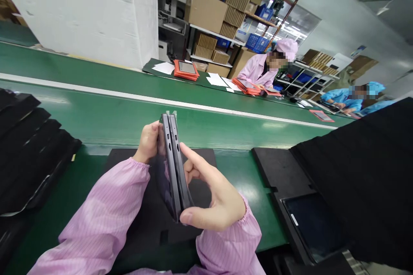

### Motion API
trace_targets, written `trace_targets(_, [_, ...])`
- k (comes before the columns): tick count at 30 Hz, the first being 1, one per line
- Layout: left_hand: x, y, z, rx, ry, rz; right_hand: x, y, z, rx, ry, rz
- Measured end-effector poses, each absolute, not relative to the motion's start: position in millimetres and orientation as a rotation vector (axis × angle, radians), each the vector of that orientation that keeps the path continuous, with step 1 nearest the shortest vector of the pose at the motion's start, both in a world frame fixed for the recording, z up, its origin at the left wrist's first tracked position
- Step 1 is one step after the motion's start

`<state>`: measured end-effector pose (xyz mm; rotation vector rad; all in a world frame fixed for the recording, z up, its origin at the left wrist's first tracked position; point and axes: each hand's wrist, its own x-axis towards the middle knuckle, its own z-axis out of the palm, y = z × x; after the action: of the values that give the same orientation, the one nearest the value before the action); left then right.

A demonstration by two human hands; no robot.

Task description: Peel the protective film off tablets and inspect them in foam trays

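Two dark tablets [172, 167] stand on edge, pressed together side by side, their port edges facing me. At the far end my left hand [149, 139] is closed on them, with its fingers partly hidden behind the left tablet. My right hand [221, 200] grips the right side, index finger at the far part of the edge and thumb at the near corner. Clear film tabs stick up from the far end of the pair. Beneath the tablets lies a black foam pad [138, 227] on the green bench.
Stacked black foam trays [32, 137] rise at the left. On the right, another tablet [314, 223] lies in a black foam tray [280, 172], beside a tall black panel [364, 172]. Across the green conveyor [112, 120], co-workers [258, 68] sit near orange-sleeved tablets [186, 71].
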<state>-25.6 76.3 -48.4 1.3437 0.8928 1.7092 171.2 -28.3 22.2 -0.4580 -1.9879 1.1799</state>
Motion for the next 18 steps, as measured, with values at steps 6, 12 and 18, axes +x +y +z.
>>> trace_targets(6, [-24,79,-52,1.352,0.901,1.712,172,-26,21,-0.459,-1.988,1.251])
trace_targets(12, [-23,76,-47,1.437,0.862,1.678,170,-28,16,-0.44,-1.865,1.392])
trace_targets(18, [-19,71,-39,1.506,0.815,1.631,171,-31,16,-0.426,-1.875,1.391])
